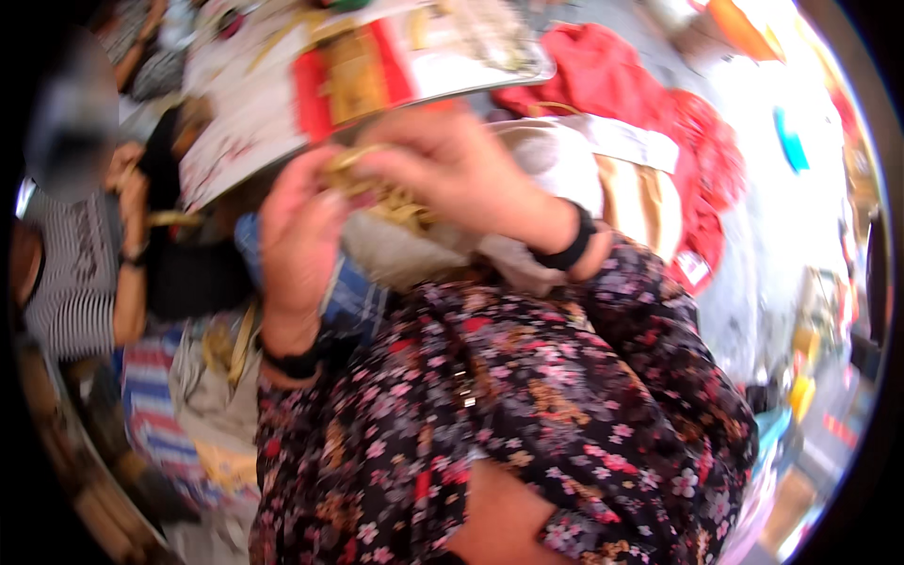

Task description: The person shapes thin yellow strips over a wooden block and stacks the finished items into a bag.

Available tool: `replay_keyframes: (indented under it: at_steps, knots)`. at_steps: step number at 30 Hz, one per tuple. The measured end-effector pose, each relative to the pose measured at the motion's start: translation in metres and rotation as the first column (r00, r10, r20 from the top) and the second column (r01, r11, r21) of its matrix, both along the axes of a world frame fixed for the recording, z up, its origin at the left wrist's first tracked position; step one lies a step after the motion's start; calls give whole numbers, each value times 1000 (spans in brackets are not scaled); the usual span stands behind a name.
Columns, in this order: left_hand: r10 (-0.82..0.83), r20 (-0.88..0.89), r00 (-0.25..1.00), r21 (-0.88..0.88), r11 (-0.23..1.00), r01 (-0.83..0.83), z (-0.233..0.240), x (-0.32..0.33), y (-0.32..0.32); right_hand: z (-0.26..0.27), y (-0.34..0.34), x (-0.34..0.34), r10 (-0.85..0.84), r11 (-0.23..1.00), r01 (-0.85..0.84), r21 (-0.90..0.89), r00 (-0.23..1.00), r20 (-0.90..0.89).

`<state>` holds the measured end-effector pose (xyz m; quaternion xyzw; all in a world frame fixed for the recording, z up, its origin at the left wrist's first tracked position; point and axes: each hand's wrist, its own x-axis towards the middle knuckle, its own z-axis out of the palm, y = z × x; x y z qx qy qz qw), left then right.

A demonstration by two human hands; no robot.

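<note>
My left hand (300,236) and my right hand (441,166) meet in front of my lap, both gripping a yellowish strip (346,168) between fingertips and thumbs. Blur hides exactly how the strip is folded or looped. Just below it, a loose bundle of similar yellow strips (406,210) rests over a grey-beige cloth (395,251) on my lap. The near edge of a white, stained table (247,116) is just beyond my fingers. On that table lies a red piece (307,99) with a golden-yellow block or stack (354,74) on it.
At the left sits another person (78,275) in a striped top, hands raised near the table. Red plastic bags (607,70) and a tan-and-white bag (639,201) stand to my right. A striped woven bag (152,417) with cloth in it is at my left side.
</note>
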<state>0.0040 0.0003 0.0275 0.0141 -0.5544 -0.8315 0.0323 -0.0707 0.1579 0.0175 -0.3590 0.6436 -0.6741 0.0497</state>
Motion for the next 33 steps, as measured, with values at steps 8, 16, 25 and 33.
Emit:
replay_keyframes:
  at_steps: [8, 16, 25, 33]
  knots:
    - [170, -287, 943, -611, 725, -317, -6, -2, 0, 11, 3, 5, 290, 957, -234, -171, 770, 568]
    - [136, -224, 965, -604, 758, -247, -6, -6, 4, -7, 6, -16, 140, 990, -106, -93, 624, 769]
    - [24, -482, 876, -865, 142, -480, -2, -18, -20, -14, 11, -27, 91, 992, -126, -5, 689, 719]
    - [-48, -96, 994, -993, 67, -93, -13, -10, 2, -27, -3, -9, 91, 959, -236, 154, 776, 624]
